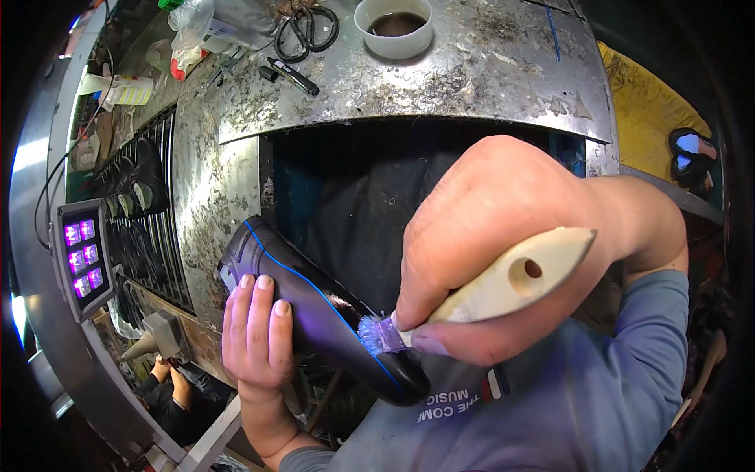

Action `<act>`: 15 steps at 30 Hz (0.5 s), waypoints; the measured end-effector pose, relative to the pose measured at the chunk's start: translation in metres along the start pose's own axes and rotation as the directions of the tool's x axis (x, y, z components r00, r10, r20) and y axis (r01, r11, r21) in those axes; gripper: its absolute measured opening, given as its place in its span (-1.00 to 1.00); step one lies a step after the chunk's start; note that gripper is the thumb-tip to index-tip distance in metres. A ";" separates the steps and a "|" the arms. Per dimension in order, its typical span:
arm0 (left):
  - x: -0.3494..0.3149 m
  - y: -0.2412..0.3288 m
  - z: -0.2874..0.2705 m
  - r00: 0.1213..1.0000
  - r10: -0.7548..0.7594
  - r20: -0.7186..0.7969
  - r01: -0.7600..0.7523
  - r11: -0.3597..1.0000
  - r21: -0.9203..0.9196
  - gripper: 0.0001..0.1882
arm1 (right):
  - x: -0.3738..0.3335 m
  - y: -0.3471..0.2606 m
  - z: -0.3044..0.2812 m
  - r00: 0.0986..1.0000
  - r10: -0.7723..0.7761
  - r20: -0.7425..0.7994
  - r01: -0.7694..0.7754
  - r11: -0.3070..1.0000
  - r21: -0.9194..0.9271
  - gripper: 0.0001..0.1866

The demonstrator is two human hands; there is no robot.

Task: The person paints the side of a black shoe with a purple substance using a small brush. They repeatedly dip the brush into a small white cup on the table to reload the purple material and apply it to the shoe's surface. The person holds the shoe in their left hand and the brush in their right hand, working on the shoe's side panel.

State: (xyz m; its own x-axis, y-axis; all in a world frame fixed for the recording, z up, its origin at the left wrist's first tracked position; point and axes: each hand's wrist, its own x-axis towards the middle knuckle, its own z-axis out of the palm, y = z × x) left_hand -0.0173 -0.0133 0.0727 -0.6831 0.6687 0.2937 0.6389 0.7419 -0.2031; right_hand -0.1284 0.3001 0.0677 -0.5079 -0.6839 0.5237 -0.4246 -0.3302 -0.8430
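Purple light glows from a small lamp panel (82, 256) at nine o'clock. Just right of it, the left hand (255, 334) wraps its fingers around a black shoe sole with a blue line (314, 303), clamped from seven o'clock. The right hand (491, 244), at three o'clock, is closed on a pale wooden-handled brush (503, 283) whose bristles touch the sole. At twelve o'clock, on the worn metal bench (487, 71), stand scissors (307, 31) and a white cup (393, 27).
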 end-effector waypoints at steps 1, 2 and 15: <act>-0.001 -0.001 0.000 1.000 -0.008 0.015 0.008 1.000 -0.001 -0.70 | 0.000 -0.002 0.000 1.000 -0.006 0.004 0.006 1.000 -0.005 -0.91; -0.002 -0.003 0.001 0.999 -0.015 0.029 0.015 1.000 -0.002 -0.66 | 0.001 -0.004 -0.001 1.000 -0.013 0.007 0.013 1.000 -0.011 -0.90; -0.002 0.000 0.010 0.966 -0.246 0.075 0.256 0.950 -0.179 -0.40 | 0.018 -0.017 -0.005 0.972 -0.139 -0.189 0.154 0.986 0.068 -0.87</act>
State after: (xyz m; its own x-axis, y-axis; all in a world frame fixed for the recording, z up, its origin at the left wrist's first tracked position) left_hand -0.0192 -0.0145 0.0628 -0.8439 0.4670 0.2641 0.4953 0.8673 0.0492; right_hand -0.1339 0.2967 0.0920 -0.5763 -0.4965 0.6491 -0.4454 -0.4751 -0.7589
